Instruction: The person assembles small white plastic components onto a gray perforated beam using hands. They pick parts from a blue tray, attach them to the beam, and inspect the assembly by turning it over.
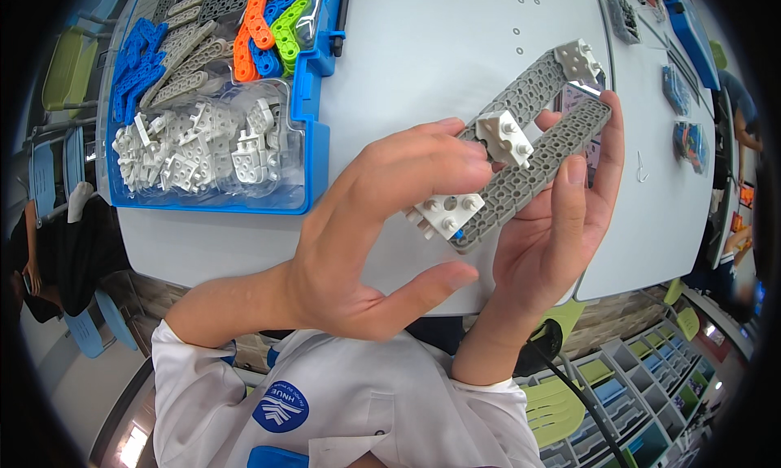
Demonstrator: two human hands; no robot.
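Note:
My right hand [553, 232] holds a grey perforated beam frame [541, 155] made of two long beams joined by white corner connectors. One white connector [578, 59] sits at the far end of the frame and another white connector [506, 136] in the middle. My left hand [366, 240] pinches a third white connector block [446, 214] at the near end of the frame, fingers on top and thumb spread below. A small blue pin shows under that block.
A blue parts tray [313, 142] at the left holds white connectors, grey beams, and orange, green and blue pieces. The white table [423, 53] carries more parts at the far right. Another person sits at far left.

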